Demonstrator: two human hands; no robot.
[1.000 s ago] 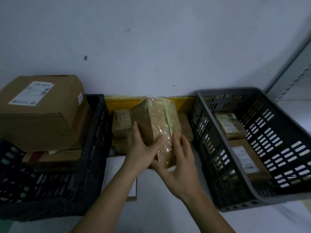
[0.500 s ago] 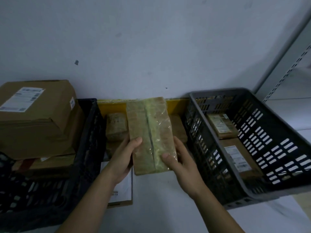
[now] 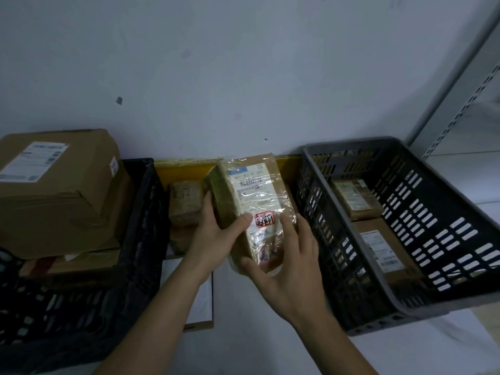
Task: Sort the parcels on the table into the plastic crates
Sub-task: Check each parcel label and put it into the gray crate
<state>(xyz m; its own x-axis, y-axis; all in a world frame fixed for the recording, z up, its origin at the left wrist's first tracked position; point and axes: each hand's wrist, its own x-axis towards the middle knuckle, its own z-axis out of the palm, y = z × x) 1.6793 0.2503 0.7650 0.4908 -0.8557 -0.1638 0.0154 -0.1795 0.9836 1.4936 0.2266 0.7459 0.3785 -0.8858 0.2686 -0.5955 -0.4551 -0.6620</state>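
Parcel (image 3: pixel 254 201) sits between both hands' grip — upright.

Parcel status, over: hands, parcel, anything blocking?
Left hand and right hand both grip the wrapped parcel, label up, held between the crates. Grey crate open on the right; nothing blocking.

I count two plastic crates: one black crate (image 3: pixel 140 239) on my left and one grey crate (image 3: pixel 443 307) on my right. The grey one holds two parcels (image 3: pixel 357 198). The black one holds one large box (image 3: pixel 56 185) atop at least one more. I hold one wrapped parcel (image 3: pixel 254 201) with my two hands (image 3: pixel 216 234).
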